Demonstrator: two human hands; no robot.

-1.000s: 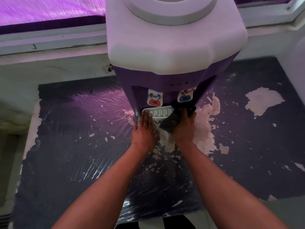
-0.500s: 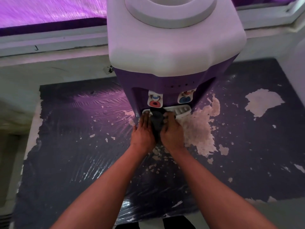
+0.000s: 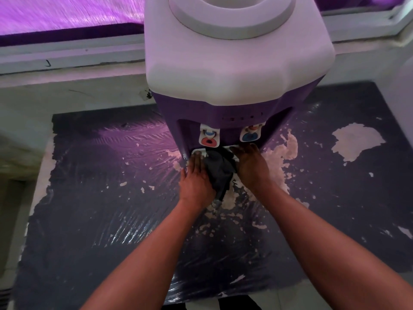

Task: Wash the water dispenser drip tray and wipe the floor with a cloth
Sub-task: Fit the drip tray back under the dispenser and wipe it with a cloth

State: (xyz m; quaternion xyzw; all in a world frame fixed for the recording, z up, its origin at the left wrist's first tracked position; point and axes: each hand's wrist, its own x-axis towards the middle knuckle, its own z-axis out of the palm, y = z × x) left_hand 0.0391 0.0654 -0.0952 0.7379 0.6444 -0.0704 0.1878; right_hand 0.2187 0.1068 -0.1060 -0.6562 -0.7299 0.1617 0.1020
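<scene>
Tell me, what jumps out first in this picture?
A big purple and white dispenser fills the top centre, its red tap and blue tap facing us. Just below, the left hand and right hand flank a dark cloth at the tray. Around them, the dark floor is peeling.

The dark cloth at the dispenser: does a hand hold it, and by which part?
The dark cloth lies between both hands; which hand grips it, and where, cannot be told.

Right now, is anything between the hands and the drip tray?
Yes: a dark cloth is bunched over the drip tray's middle, between the left hand and right hand. Both hands reach the tray's ends.
</scene>
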